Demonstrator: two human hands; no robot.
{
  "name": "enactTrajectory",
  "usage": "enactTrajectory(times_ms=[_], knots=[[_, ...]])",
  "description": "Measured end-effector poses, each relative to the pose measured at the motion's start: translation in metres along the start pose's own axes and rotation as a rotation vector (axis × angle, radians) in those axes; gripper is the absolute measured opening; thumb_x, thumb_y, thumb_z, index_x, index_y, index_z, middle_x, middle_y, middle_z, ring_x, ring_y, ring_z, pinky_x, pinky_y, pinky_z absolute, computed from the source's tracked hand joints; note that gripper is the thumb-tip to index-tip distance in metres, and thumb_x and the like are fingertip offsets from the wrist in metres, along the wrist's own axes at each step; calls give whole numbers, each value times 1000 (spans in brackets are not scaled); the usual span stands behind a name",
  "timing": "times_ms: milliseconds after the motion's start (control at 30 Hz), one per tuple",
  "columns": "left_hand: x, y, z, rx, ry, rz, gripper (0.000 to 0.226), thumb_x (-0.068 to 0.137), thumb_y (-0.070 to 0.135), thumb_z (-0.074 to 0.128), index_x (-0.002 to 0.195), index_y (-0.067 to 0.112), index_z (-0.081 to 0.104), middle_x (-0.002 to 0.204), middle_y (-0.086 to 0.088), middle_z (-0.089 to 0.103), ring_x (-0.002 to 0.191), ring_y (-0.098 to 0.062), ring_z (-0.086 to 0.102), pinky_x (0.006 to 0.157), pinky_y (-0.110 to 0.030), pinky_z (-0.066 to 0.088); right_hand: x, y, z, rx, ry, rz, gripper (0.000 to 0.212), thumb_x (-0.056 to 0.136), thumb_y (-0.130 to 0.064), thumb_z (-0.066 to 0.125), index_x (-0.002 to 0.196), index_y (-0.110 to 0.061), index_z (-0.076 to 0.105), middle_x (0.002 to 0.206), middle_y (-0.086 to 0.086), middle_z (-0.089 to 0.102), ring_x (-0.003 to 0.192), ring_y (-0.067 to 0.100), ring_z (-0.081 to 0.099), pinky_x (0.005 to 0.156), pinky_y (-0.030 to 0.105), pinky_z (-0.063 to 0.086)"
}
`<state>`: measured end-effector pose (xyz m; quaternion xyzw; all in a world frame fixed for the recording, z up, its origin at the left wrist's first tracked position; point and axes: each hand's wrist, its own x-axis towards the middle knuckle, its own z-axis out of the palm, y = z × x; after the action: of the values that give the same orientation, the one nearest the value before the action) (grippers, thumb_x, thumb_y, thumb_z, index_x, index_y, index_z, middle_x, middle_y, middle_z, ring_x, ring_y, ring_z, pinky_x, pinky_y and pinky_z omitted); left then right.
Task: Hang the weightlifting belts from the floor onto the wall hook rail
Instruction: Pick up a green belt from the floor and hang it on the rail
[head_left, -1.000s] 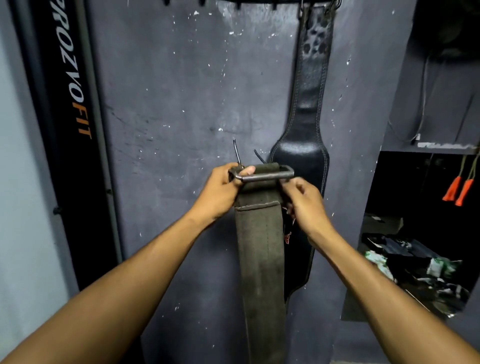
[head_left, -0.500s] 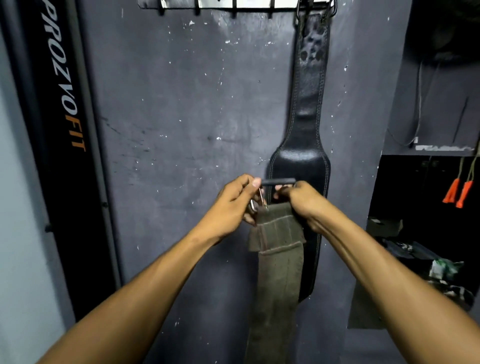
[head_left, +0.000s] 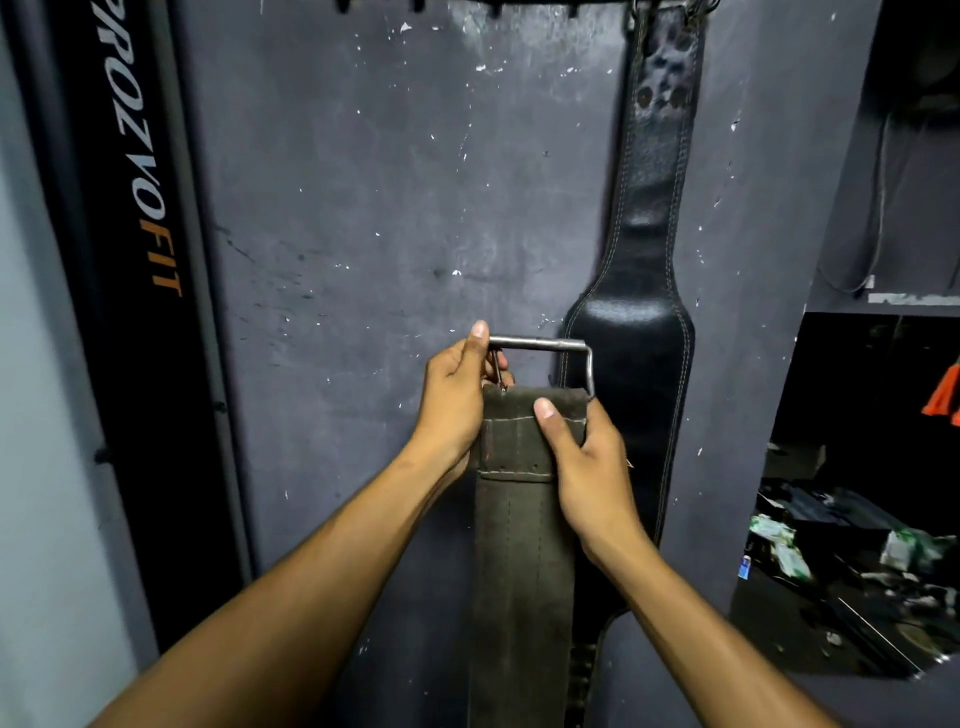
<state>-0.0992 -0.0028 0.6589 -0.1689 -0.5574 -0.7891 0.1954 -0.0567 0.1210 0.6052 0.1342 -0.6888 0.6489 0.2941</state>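
Observation:
I hold an olive suede belt (head_left: 522, 571) upright in front of the grey wall. Its steel buckle (head_left: 545, 344) stands clear above the folded top end. My left hand (head_left: 454, 400) grips the buckle's left side and prong. My right hand (head_left: 587, 462) clasps the belt's stitched top on the right, thumb across the front. A black leather belt (head_left: 641, 332) hangs on the wall just behind and to the right, from the hook rail (head_left: 498, 4) at the frame's top edge. Several bare hooks show left of it.
A black upright panel (head_left: 140, 218) with white and orange lettering stands at the left. To the right, a dark recess (head_left: 872, 519) holds scattered clutter, with orange handles (head_left: 943, 395) hanging at its edge. Cables run down the wall above it.
The buckle has been swung up clear of the belt's top end. My right hand slid from the buckle down onto the belt. The view tilted slightly lower, the rail now at the very top.

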Motion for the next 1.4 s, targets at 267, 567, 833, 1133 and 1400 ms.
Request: enactTrajectory(times_ms=[267, 567, 833, 1133, 1400], knots=[[12, 12, 0, 383, 145, 272, 51, 105, 44, 51, 65, 14, 60, 60, -8, 69, 54, -15, 59, 64, -36, 51, 9, -5, 12, -510, 288, -225, 76, 89, -59, 68, 151, -27, 39, 137, 2, 47, 123, 20, 52, 105, 43, 48], [-5, 18, 16, 1210, -107, 566, 42, 99, 53, 56, 92, 12, 55, 86, -17, 74, 91, -48, 66, 70, -48, 54, 11, 10, 35, -411, 13, 12, 44, 89, -12, 65, 132, -14, 61, 111, 16, 77, 103, 37, 71, 67, 27, 43], [-28, 7, -17, 758, -122, 745, 17, 100, 27, 64, 96, 11, 67, 93, 2, 73, 86, -12, 71, 81, -27, 57, 37, 14, 21, 95, 205, 19, 5, 96, -24, 68, 101, -22, 67, 89, -2, 73, 77, 8, 65, 77, 35, 56], [-3, -24, -34, 417, -364, -8, 29, 97, 37, 68, 108, 11, 74, 104, -4, 79, 95, -14, 73, 90, -37, 59, 70, -25, -4, 446, -141, 260, 7, 102, -12, 60, 103, -13, 67, 80, 3, 70, 70, 14, 68, 64, 28, 62], [-13, -27, -11, 197, -321, 3, 19, 102, 16, 60, 92, 11, 75, 79, 6, 79, 74, -4, 73, 66, -17, 56, 65, -18, -8, 206, 32, 44, 28, 90, -12, 79, 112, -12, 62, 93, 9, 71, 83, 17, 69, 77, 33, 60]])
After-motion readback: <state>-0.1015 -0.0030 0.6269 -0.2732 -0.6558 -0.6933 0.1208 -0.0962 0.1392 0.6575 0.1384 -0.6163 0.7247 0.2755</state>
